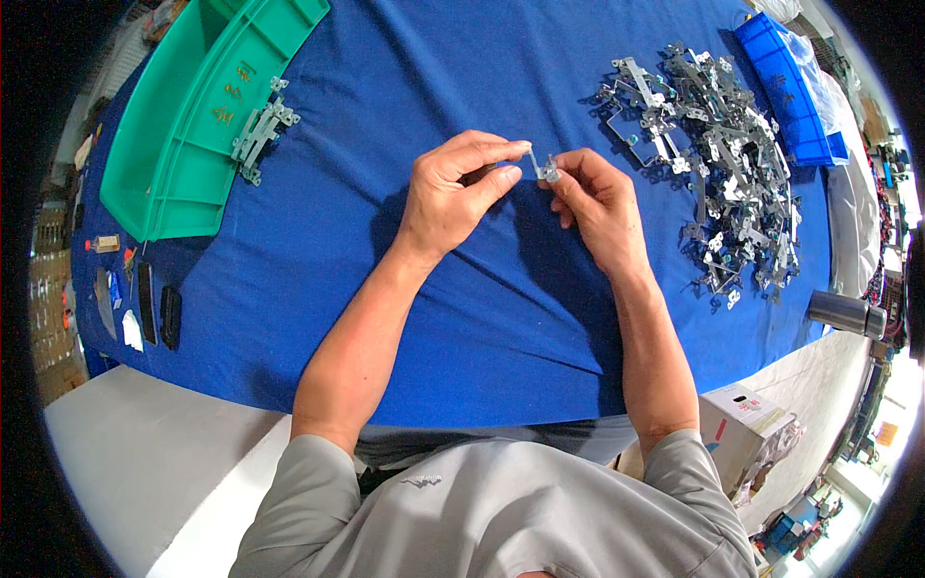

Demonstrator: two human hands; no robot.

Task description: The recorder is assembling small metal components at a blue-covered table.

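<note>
Above the middle of the blue-covered table, a small silver metal bracket (pixel 550 174) is pinched between the thumb and fingers of my right hand (pixel 602 207). A thin arm of the bracket stands up toward my left hand (pixel 448 188), whose index fingertip is at or very near its upper end. The left thumb and index finger are spread, with a gap between them; the other left fingers are curled and partly hidden. To the right lies a large loose heap of similar metal brackets (pixel 742 178). Several more brackets (pixel 258 135) lie stacked together beside the green bin at the left.
A green plastic bin (pixel 178 183) stands at the far left, a blue bin (pixel 785 91) with clear plastic at the far right. Near the left edge lie a small bottle (pixel 103 244) and dark flat objects (pixel 171 318). A dark metal cylinder (pixel 848 314) sits at the right edge.
</note>
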